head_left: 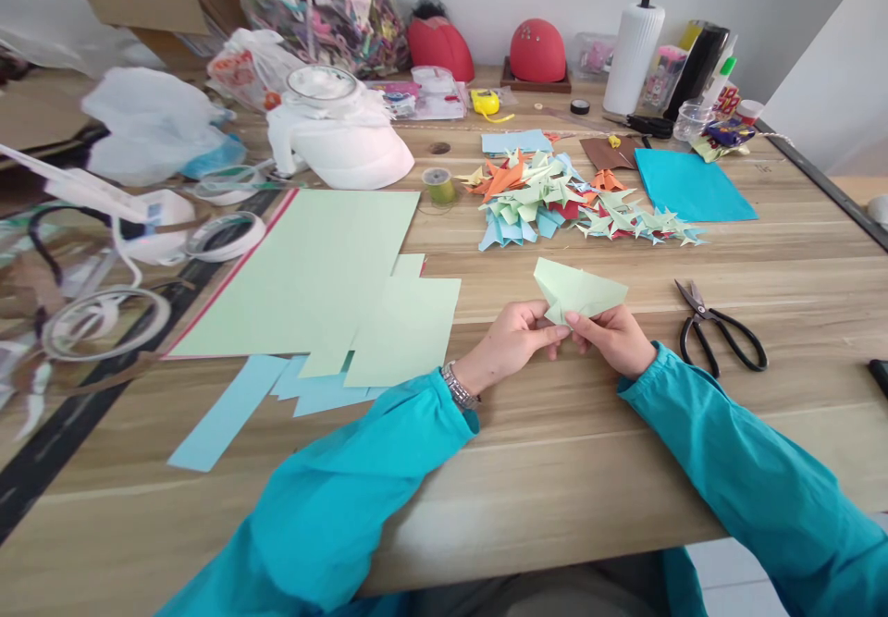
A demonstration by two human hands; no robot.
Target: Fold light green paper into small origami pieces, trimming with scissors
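A partly folded piece of pale green paper is held up just above the table between my two hands. Its wide, pointed upper part faces away from me, and smaller folds lie at its lower left. My left hand pinches the lower left edge, the thumb lying along the front. On the lower right, my right hand grips the paper with its thumb pressed on the fold. The fingers behind the paper are partly hidden. Beyond the hands lies a pile of folded paper pieces in green, blue, orange and red.
Black-handled scissors lie partly open right of my right hand. Green paper sheets and blue paper strips spread to the left. Farther back are a thread spool, a turquoise sheet and a yellow tape measure.
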